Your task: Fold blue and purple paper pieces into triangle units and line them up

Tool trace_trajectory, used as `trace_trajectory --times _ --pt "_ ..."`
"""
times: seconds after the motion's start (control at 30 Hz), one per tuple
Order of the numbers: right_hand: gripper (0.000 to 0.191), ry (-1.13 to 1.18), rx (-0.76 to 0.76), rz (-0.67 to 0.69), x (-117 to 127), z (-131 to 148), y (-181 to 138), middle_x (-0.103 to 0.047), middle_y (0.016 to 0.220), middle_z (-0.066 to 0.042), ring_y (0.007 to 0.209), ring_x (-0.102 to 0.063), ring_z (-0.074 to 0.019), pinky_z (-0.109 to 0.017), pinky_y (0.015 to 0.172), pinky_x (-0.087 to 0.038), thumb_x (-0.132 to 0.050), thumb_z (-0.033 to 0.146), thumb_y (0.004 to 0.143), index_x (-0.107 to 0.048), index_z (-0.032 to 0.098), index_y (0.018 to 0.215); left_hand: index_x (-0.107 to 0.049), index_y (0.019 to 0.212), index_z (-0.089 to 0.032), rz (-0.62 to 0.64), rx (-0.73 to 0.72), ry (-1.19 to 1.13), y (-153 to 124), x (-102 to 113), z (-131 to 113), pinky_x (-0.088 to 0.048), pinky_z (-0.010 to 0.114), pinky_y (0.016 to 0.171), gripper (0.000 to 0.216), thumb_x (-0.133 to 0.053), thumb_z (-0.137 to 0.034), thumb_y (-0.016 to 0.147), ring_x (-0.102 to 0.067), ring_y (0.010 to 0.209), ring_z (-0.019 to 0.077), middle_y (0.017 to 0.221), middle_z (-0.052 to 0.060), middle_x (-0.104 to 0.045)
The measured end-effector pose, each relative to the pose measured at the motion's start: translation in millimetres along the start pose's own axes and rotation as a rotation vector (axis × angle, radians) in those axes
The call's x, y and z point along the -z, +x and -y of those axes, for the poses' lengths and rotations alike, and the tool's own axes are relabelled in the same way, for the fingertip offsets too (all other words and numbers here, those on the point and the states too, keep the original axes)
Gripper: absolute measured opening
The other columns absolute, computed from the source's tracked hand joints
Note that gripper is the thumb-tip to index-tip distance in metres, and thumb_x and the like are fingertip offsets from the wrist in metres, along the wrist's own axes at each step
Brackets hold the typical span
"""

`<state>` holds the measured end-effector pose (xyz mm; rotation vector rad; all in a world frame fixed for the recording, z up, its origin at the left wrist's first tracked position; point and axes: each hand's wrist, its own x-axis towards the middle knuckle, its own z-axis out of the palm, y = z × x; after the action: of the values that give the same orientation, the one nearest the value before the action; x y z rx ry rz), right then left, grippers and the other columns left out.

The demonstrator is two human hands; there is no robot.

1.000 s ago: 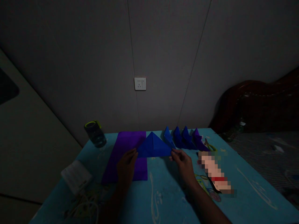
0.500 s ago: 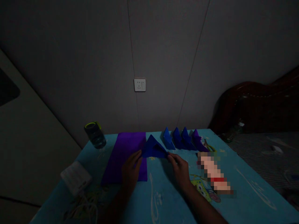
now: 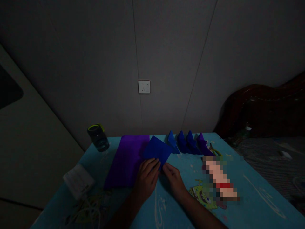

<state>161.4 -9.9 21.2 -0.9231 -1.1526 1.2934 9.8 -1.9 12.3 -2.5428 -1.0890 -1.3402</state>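
Observation:
A folded sheet of dark blue origami paper (image 3: 157, 149) is now a flattened, diamond-like square over the table. My left hand (image 3: 148, 176) lies over its lower left edge, fingers together on the paper and the thumb hidden. At the bottom corner, my right hand (image 3: 173, 178) pinches the paper between thumb and fingers. Just behind and to the left lies a stack of purple paper (image 3: 126, 162), partly covered by the blue piece and my left hand. Folded paper boats stand in a row at the back right: a lighter blue boat (image 3: 172, 142), dark blue boats (image 3: 182, 142) and a purple boat (image 3: 203, 145).
A water bottle (image 3: 98, 137) with a yellow-green rim stands at the back left. A white box-shaped device (image 3: 78, 182) with a cable sits at the front left. Scissors (image 3: 215, 152) and a pixelated object (image 3: 220, 178) lie on the right of the blue tablecloth (image 3: 176, 210).
The blue paper has gone from an opened, hat-like triangle to a flattened diamond. My left hand moved right onto it; my right hand shifted left and down to the bottom corner.

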Motion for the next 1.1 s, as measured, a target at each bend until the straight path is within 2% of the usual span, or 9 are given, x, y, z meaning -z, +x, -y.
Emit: trace_trajectory --times 0.1,0.2,0.4,0.6,0.7,0.8,0.9,1.0,1.1 --pt "0.038 -0.026 -0.022 -0.095 9 -2 5 -0.062 0.067 0.000 0.064 -0.052 -0.0155 -0.027 0.065 -0.043 -0.069 0.054 0.079 -0.066 0.017 0.071 -0.056 0.131 -0.019 0.120 -0.009 -0.012 0 0 -4 -0.044 0.043 0.105 0.041 -0.053 -0.015 0.090 -0.052 0.125 0.0239 0.129 0.011 -0.063" --pt "0.039 -0.045 -0.036 -0.091 18 -2 9 -0.058 0.065 0.000 0.062 -0.049 -0.0142 -0.026 0.062 -0.040 -0.068 0.054 0.079 -0.063 0.016 0.070 -0.054 0.131 -0.020 0.113 0.024 -0.058 -3 -1 -2 -0.043 0.042 0.107 0.041 -0.050 -0.014 0.091 -0.049 0.129 0.0228 0.133 0.010 -0.060" --pt "0.042 -0.084 -0.077 0.094 27 6 7 -0.057 0.065 0.000 0.059 -0.047 -0.0131 -0.025 0.058 -0.036 -0.062 0.059 0.082 -0.064 0.017 0.077 -0.054 0.131 -0.022 -0.118 0.403 -0.164 -4 0 9 -0.039 0.044 0.109 0.039 -0.049 -0.020 0.093 -0.044 0.134 0.0243 0.144 0.012 -0.048" --pt "0.041 -0.112 -0.082 0.217 31 3 6 -0.059 0.065 0.000 0.059 -0.048 -0.0125 -0.026 0.060 -0.036 -0.058 0.055 0.087 -0.064 0.016 0.077 -0.058 0.128 -0.024 -0.058 0.749 -0.582 -2 3 17 -0.045 0.037 0.103 0.039 -0.055 -0.035 0.090 -0.058 0.120 0.0227 0.129 0.007 -0.064" --pt "0.039 -0.049 -0.119 0.173 31 0 5 -0.059 0.066 0.001 0.058 -0.050 -0.0123 -0.026 0.058 -0.037 -0.066 0.050 0.083 -0.064 0.017 0.104 -0.060 0.125 -0.022 -0.081 0.865 -0.736 0 2 22 -0.049 0.036 0.098 0.043 -0.061 -0.038 0.086 -0.062 0.115 0.0233 0.126 0.007 -0.066" --pt "0.075 0.006 -0.082 0.104 33 0 2 -0.064 0.084 -0.001 0.068 -0.057 -0.0138 -0.028 0.065 -0.044 -0.073 0.041 0.080 -0.036 0.026 0.143 -0.061 0.124 -0.020 -0.094 0.927 -0.811 0 2 26 -0.053 0.036 0.092 0.047 -0.065 -0.039 0.082 -0.066 0.107 0.0235 0.120 0.008 -0.069" --pt "0.090 -0.081 0.031 0.090 39 3 0 -0.062 0.110 -0.005 0.078 -0.059 -0.0136 -0.031 0.077 -0.048 -0.074 0.034 0.080 -0.018 0.035 0.151 -0.062 0.122 -0.019 -0.109 0.943 -0.823 0 3 28 -0.054 0.035 0.090 0.048 -0.067 -0.039 0.079 -0.067 0.104 0.0233 0.117 0.008 -0.070" --pt "0.072 -0.290 0.137 0.149 49 12 0 -0.053 0.133 -0.010 0.102 -0.059 -0.0206 -0.039 0.091 -0.047 -0.073 0.034 0.081 -0.039 0.035 0.144 -0.062 0.122 -0.019 -0.077 0.940 -0.815 -1 5 27 -0.054 0.036 0.092 0.047 -0.066 -0.037 0.080 -0.066 0.106 0.0236 0.119 0.008 -0.069" --pt "0.043 -0.464 0.227 0.242 57 21 1 -0.042 0.147 -0.009 0.129 -0.044 -0.0287 -0.046 0.106 -0.037 -0.071 0.035 0.084 -0.063 0.031 0.125 -0.063 0.121 -0.018 0.002 0.915 -0.819 0 7 24 -0.054 0.036 0.092 0.044 -0.064 -0.035 0.081 -0.066 0.107 0.0238 0.119 0.009 -0.069"
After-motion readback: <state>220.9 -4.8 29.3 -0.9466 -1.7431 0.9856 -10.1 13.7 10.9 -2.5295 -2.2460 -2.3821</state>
